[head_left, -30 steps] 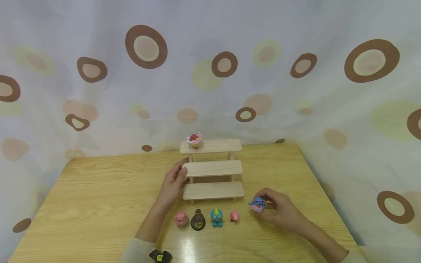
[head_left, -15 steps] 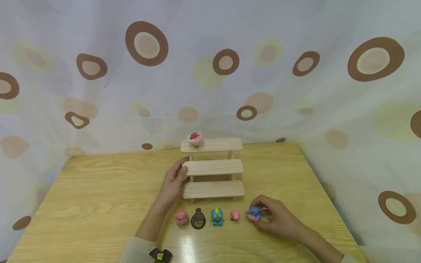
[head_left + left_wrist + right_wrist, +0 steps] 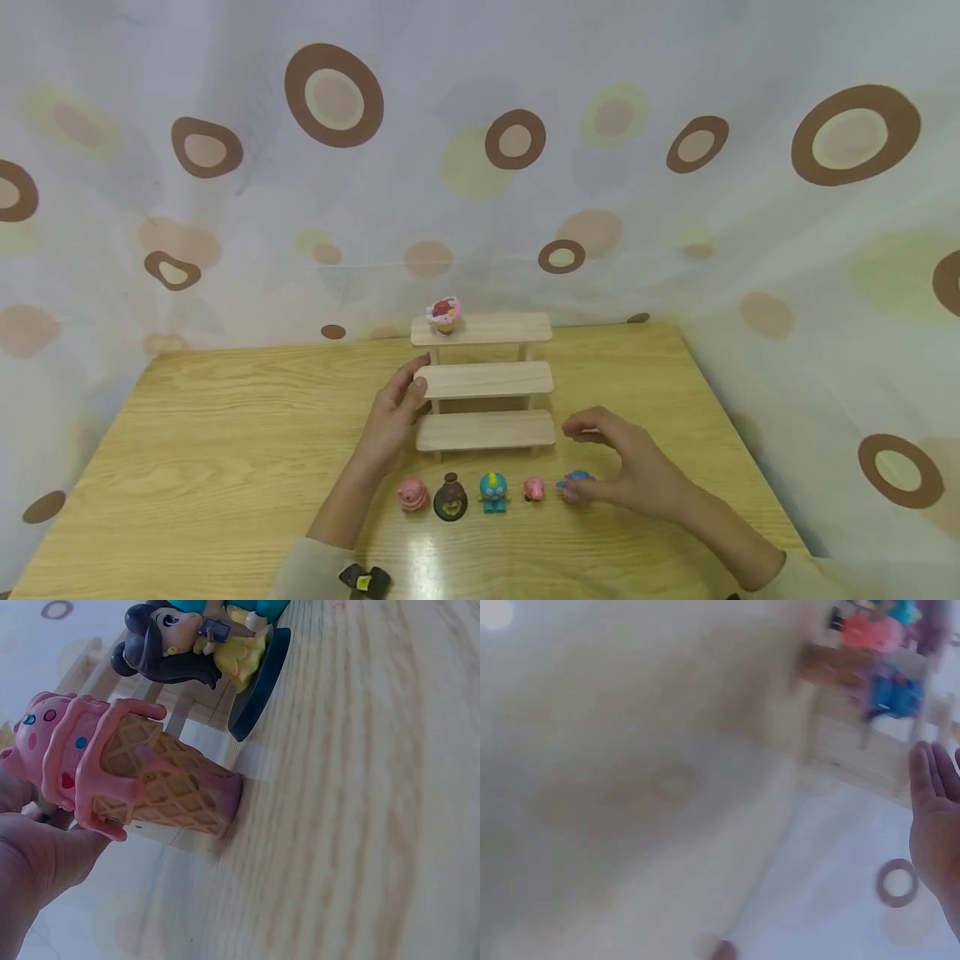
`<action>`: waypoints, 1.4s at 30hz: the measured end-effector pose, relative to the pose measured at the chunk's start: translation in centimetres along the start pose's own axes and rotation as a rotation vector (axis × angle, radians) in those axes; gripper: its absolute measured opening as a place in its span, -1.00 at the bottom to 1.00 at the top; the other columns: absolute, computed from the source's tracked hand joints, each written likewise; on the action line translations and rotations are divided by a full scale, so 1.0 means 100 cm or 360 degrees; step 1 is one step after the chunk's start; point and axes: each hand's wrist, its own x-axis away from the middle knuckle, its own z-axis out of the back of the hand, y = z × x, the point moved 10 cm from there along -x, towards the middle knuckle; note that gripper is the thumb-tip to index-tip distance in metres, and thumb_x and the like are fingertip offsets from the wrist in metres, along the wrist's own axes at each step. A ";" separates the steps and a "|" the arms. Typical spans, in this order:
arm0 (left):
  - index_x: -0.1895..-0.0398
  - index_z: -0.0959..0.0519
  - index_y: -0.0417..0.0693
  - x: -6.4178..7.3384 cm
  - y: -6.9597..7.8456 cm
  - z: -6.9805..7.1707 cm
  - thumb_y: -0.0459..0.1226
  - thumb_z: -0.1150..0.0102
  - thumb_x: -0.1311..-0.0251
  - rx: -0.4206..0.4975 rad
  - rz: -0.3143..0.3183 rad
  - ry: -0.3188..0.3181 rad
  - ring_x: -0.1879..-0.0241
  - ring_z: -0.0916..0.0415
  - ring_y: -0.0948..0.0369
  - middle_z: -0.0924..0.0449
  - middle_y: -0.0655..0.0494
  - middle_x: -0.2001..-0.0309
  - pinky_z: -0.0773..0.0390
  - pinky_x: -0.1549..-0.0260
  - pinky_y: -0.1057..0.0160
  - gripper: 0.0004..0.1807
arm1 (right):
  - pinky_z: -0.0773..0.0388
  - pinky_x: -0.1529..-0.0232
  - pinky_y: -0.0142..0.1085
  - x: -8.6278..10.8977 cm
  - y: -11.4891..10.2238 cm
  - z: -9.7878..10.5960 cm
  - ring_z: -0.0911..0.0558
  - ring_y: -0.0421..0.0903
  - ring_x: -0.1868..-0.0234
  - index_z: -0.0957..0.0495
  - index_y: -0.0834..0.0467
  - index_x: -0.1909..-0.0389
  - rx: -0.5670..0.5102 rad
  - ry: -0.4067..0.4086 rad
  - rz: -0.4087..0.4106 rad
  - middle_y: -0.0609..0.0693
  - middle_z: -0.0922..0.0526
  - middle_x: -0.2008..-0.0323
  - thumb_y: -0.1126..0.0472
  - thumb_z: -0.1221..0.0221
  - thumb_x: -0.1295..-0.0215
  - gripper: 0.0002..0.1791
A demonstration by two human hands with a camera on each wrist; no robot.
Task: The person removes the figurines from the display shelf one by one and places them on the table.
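My left hand (image 3: 392, 417) grips the left end of a three-tier wooden shelf (image 3: 483, 380) at its middle board. To the right, my right hand (image 3: 637, 467) has its fingers spread from the thumb and holds nothing. Its thumb overlaps a small blue figurine (image 3: 577, 477), partly hidden in the head view and blurred in the right wrist view. Left of that figurine, in a row, are a small pink figurine (image 3: 533, 488), a teal one with a yellow crest (image 3: 492, 492), a dark-haired doll figurine (image 3: 225, 645) in yellow, and a pink ice-cream-cone figurine (image 3: 165, 772).
A pink-and-red topped figurine (image 3: 444, 315) stands on the left of the shelf's top board. The wood-grain table (image 3: 247, 450) backs onto a patterned curtain (image 3: 420, 192), which also runs along the right side.
My right hand has brought the blue figurine leftward and down to the end of the row, then let go, its fingers lifting away. My left hand keeps its grip on the shelf.
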 end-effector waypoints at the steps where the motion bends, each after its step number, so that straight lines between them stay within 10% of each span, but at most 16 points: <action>1: -0.61 -0.29 0.00 0.000 0.000 0.000 -0.14 0.10 -0.70 0.0004 -0.0001 0.0000 -0.53 -0.27 -0.17 -0.27 -0.21 -0.56 -0.36 -0.46 -0.22 -0.48 | -0.64 -0.27 -0.24 -0.007 -0.004 0.005 -0.62 0.02 -0.23 -0.46 0.14 -0.30 0.0004 0.0035 0.0026 -0.02 -0.58 -0.19 0.34 -0.58 -0.13 -0.27; 13: -0.61 -0.28 0.01 -0.001 -0.001 0.000 -0.13 0.09 -0.70 -0.0003 0.0002 -0.0009 -0.53 -0.26 -0.16 -0.25 -0.18 -0.57 -0.37 -0.45 -0.24 -0.48 | -0.58 -0.34 -0.04 -0.110 -0.018 0.026 -0.56 0.17 -0.27 -0.48 0.38 -0.24 -0.0330 0.0418 0.0203 0.28 -0.53 -0.20 0.59 -0.48 -0.08 -0.33; 23: -0.61 -0.29 0.00 -0.001 -0.002 0.003 -0.11 0.09 -0.70 -0.0026 -0.0015 -0.0006 -0.54 -0.25 -0.16 -0.23 -0.16 -0.59 -0.38 -0.45 -0.23 -0.48 | -0.52 -0.42 -0.15 -0.173 -0.015 0.003 -0.52 0.21 -0.35 -0.41 0.30 -0.35 -0.0435 0.0469 -0.0037 0.14 -0.52 -0.27 0.36 -0.51 -0.22 -0.29; 42: -0.62 -0.27 -0.03 -0.002 0.002 0.001 -0.11 0.11 -0.71 -0.0053 -0.0046 -0.0028 -0.63 0.01 -0.19 -0.06 -0.09 -0.67 -0.39 -0.44 -0.25 -0.46 | -0.53 -0.40 -0.21 -0.210 -0.005 -0.033 -0.48 0.07 -0.47 -0.30 0.12 -0.55 -0.0439 0.0369 -0.0280 0.19 -0.37 -0.52 0.14 -0.48 -0.33 -0.15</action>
